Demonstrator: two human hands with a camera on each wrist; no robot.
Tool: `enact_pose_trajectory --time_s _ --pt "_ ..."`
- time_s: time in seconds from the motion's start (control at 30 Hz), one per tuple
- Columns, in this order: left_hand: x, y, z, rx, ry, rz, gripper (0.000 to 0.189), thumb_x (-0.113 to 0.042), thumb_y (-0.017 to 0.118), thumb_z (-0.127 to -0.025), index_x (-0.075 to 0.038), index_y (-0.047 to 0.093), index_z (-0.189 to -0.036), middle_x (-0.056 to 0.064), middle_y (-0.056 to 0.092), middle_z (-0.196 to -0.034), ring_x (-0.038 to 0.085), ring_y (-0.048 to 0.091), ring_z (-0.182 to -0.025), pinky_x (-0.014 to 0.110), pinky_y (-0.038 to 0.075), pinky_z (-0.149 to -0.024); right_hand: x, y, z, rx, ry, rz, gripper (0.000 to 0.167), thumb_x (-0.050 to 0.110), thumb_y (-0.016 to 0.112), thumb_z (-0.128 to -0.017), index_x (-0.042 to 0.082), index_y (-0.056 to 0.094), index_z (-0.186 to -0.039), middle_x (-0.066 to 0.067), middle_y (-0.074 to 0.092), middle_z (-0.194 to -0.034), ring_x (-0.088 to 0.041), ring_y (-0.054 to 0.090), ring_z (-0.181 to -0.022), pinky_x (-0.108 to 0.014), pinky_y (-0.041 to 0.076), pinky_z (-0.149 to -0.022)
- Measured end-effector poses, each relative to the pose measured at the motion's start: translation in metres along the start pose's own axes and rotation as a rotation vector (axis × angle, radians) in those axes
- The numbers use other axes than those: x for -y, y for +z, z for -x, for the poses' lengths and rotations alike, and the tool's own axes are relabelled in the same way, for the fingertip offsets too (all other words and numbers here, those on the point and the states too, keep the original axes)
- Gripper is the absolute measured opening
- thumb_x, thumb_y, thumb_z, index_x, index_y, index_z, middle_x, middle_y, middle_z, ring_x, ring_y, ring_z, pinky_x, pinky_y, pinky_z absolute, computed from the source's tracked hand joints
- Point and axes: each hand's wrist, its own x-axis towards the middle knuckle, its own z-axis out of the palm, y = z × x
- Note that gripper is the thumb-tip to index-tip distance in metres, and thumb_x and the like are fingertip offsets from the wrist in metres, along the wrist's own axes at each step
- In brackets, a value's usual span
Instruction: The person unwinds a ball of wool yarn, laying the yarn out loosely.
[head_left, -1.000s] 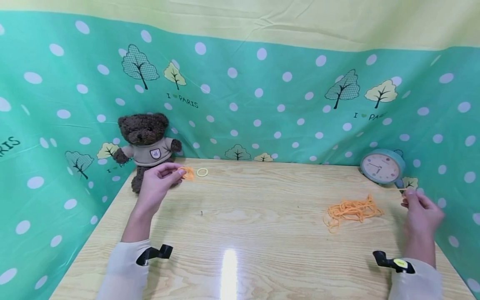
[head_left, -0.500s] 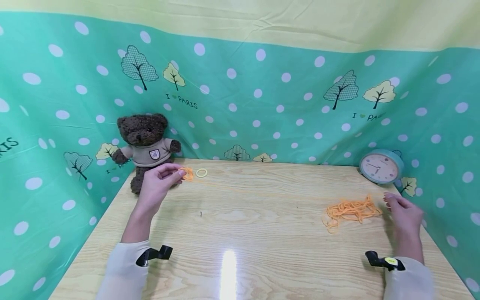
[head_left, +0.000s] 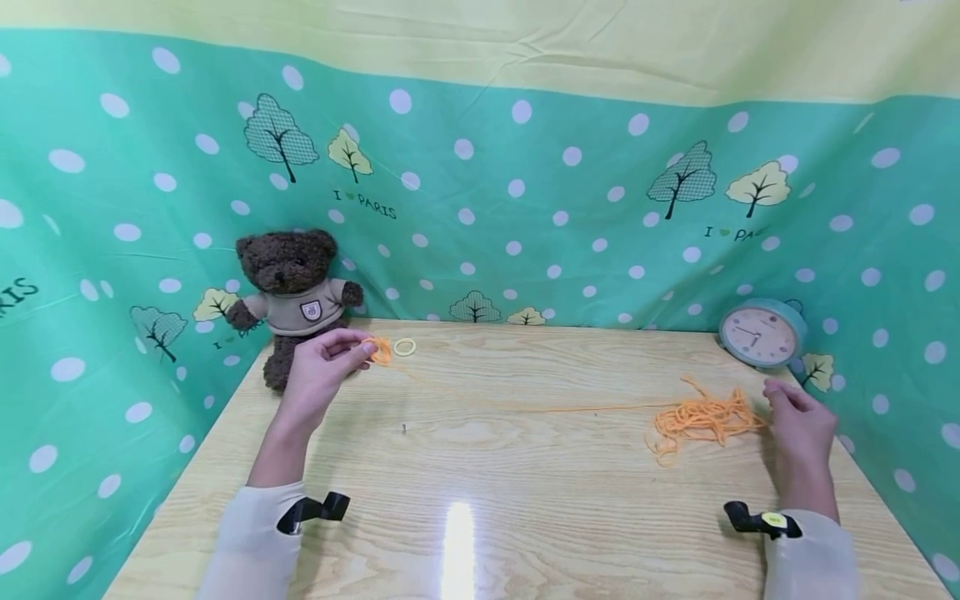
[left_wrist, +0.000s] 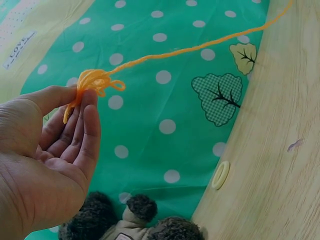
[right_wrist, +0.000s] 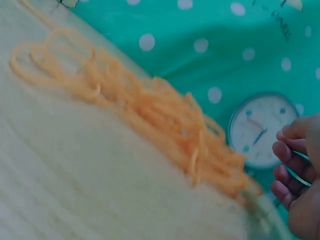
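My left hand (head_left: 322, 371) pinches a small looped bundle of orange yarn (left_wrist: 92, 82) between thumb and fingertips, raised in front of the teddy bear. A strand (left_wrist: 200, 47) runs from the bundle off to the right. In the head view it slopes down to the table and reaches the loose yarn pile (head_left: 708, 419) at the right. Beside that pile hovers my right hand (head_left: 804, 429), its fingers loosely bent. The right wrist view shows no yarn between its thumb and fingers; the pile is blurred there.
A brown teddy bear (head_left: 303, 310) in a grey top sits at the back left corner. Near the left hand lies a pale yellow ring (head_left: 405, 356). A teal alarm clock (head_left: 759, 335) stands at the back right, before the dotted curtain (head_left: 491, 233).
The right hand has moved left, toward the pile, and released the yarn it was holding. The taut strand has slackened, partly falling to the table. The left hand has barely moved.
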Motion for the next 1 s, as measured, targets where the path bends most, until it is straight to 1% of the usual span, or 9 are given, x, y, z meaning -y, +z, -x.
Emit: enact_pose_trajectory --time_s 0.1,0.23,0.37,0.43,0.5,0.57,0.67,0.8,1.0 --pt "0.0 0.0 0.0 -0.001 0.0 0.004 0.026 -0.019 0.075 -0.097 0.002 0.069 -0.112 -0.009 0.074 -0.091 0.005 0.071 -0.079 0.021 0.06 -0.073 0.016 0.008 0.01 -0.016 -0.056 -0.052 0.044 0.043 0.071 -0.096 0.024 0.069 -0.136 0.024 0.061 -0.101 0.001 0.051 -0.097 -0.009 0.044 -0.07" --pt "0.0 0.001 0.0 0.0 -0.004 -0.018 0.026 -0.02 0.074 -0.097 0.001 0.069 -0.112 -0.01 0.074 -0.091 0.005 0.071 -0.079 0.021 0.06 -0.074 0.037 0.03 0.03 0.015 -0.175 -0.105 0.041 0.039 0.075 -0.094 0.019 0.073 -0.13 0.018 0.064 -0.102 -0.002 0.054 -0.095 -0.008 0.046 -0.069" --pt "0.002 0.001 0.0 0.0 -0.004 -0.031 0.028 -0.02 0.074 -0.098 0.002 0.069 -0.113 -0.01 0.074 -0.092 0.006 0.071 -0.08 0.022 0.06 -0.075 0.051 0.062 0.053 0.145 -0.304 -0.098 0.043 0.035 0.074 -0.096 0.012 0.071 -0.132 0.015 0.066 -0.106 -0.003 0.058 -0.098 -0.008 0.047 -0.077" --pt "0.002 0.001 0.001 0.0 0.0 -0.043 0.029 -0.021 0.074 -0.098 0.002 0.069 -0.114 -0.011 0.074 -0.092 0.005 0.071 -0.08 0.022 0.06 -0.075 0.055 0.08 0.064 0.225 -0.358 -0.064 0.044 0.036 0.073 -0.097 0.011 0.069 -0.133 0.015 0.067 -0.108 -0.002 0.059 -0.101 -0.008 0.047 -0.081" --pt "0.003 0.001 0.001 0.0 0.002 -0.045 0.029 -0.021 0.074 -0.098 0.002 0.069 -0.114 -0.011 0.074 -0.092 0.006 0.071 -0.08 0.022 0.06 -0.075 0.057 0.1 0.075 0.291 -0.414 0.004 0.046 0.04 0.07 -0.098 0.012 0.068 -0.135 0.016 0.067 -0.112 -0.001 0.059 -0.105 -0.008 0.047 -0.084" --pt "0.003 0.001 0.001 0.004 0.007 -0.047 0.029 -0.021 0.074 -0.098 0.002 0.069 -0.114 -0.012 0.074 -0.093 0.005 0.071 -0.08 0.021 0.06 -0.075 0.059 0.12 0.085 0.34 -0.46 0.049 0.046 0.042 0.069 -0.099 0.012 0.068 -0.135 0.015 0.068 -0.115 0.0 0.06 -0.107 -0.008 0.048 -0.087" --pt "0.003 0.001 0.001 0.005 0.009 -0.051 0.03 -0.022 0.074 -0.098 0.002 0.069 -0.114 -0.011 0.074 -0.093 0.006 0.071 -0.08 0.021 0.059 -0.075 0.058 0.15 0.099 0.398 -0.526 0.08 0.044 0.041 0.068 -0.1 0.01 0.069 -0.133 0.013 0.07 -0.116 -0.001 0.062 -0.108 -0.009 0.05 -0.089" --pt "0.002 0.002 0.001 0.008 0.015 -0.07 0.032 -0.023 0.073 -0.098 0.003 0.069 -0.116 -0.012 0.074 -0.093 0.005 0.07 -0.081 0.021 0.059 -0.075 0.056 0.188 0.119 0.494 -0.592 0.057 0.037 0.032 0.069 -0.101 0.006 0.071 -0.127 0.006 0.071 -0.115 -0.004 0.064 -0.105 -0.013 0.054 -0.088" --pt "0.001 0.003 0.001 0.006 0.001 -0.08 0.034 -0.025 0.073 -0.098 0.003 0.068 -0.117 -0.012 0.074 -0.093 0.006 0.071 -0.08 0.022 0.059 -0.075 0.053 0.234 0.15 0.642 -0.641 -0.007 0.027 0.018 0.072 -0.099 0.003 0.073 -0.121 -0.017 0.071 -0.122 -0.007 0.066 -0.099 -0.017 0.056 -0.085"
